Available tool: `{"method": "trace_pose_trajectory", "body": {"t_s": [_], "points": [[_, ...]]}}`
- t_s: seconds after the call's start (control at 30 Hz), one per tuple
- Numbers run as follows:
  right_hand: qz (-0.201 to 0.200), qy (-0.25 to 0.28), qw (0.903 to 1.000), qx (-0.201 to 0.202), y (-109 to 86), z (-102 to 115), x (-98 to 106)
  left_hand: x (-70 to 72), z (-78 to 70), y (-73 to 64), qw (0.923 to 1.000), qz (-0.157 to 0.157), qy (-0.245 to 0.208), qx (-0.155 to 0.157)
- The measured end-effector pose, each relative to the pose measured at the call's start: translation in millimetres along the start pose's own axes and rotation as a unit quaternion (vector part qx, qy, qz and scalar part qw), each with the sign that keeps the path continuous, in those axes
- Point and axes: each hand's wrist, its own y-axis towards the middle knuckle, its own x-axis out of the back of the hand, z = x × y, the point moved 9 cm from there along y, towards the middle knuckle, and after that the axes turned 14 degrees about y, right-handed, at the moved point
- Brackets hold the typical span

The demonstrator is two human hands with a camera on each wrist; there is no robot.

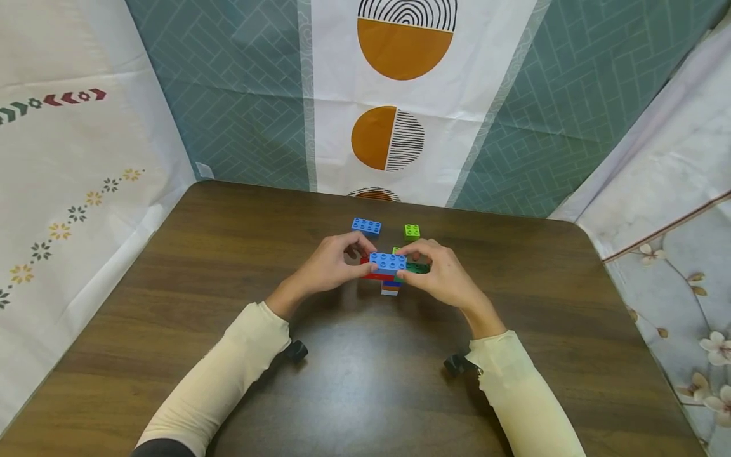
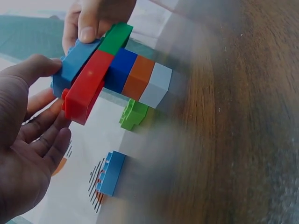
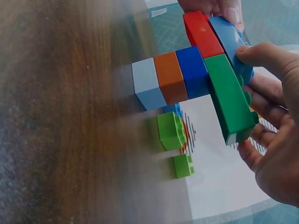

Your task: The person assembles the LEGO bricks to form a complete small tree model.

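A light blue eight-stud brick (image 1: pixel 388 262) lies across the seam of a red brick (image 2: pixel 88 86) and a green brick (image 3: pixel 230 95), which stand end to end. Under these two, a column runs down from a dark blue brick (image 3: pixel 192 72) through an orange brick (image 3: pixel 170 77) to a white brick (image 3: pixel 148 84) on the table. With thumb and fingers, my left hand (image 1: pixel 337 260) pinches the light blue brick's left end. My right hand (image 1: pixel 440 274) pinches its right end, the lower fingers spread behind the green brick.
Behind the column stands a lime green brick (image 3: pixel 169 131), mostly hidden in the head view. Farther back lie another blue brick (image 1: pixel 366 226) and a small lime green brick (image 1: pixel 412 232). The brown table (image 1: pixel 354 393) ends at a hanging patterned cloth (image 1: pixel 245 127).
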Motion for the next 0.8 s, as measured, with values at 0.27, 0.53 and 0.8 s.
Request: {"method": "trace_pose_trajectory", "body": {"t_s": [0.27,0.53,0.8], "points": [[-0.007,-0.005,0.9999,0.009,0.6,2.2,2.0,0.3,-3.2,1.4,0.9998,0.007,-0.014,0.008],[-0.011,-0.021,0.9997,0.010,2.4,0.8,-0.2,0.1,-2.4,-0.5,0.9998,0.007,-0.013,0.015],[-0.018,-0.034,0.9993,0.005,0.9,-1.5,-0.6,-4.2,1.7,-2.2,0.9994,0.016,-0.011,0.028]]}}
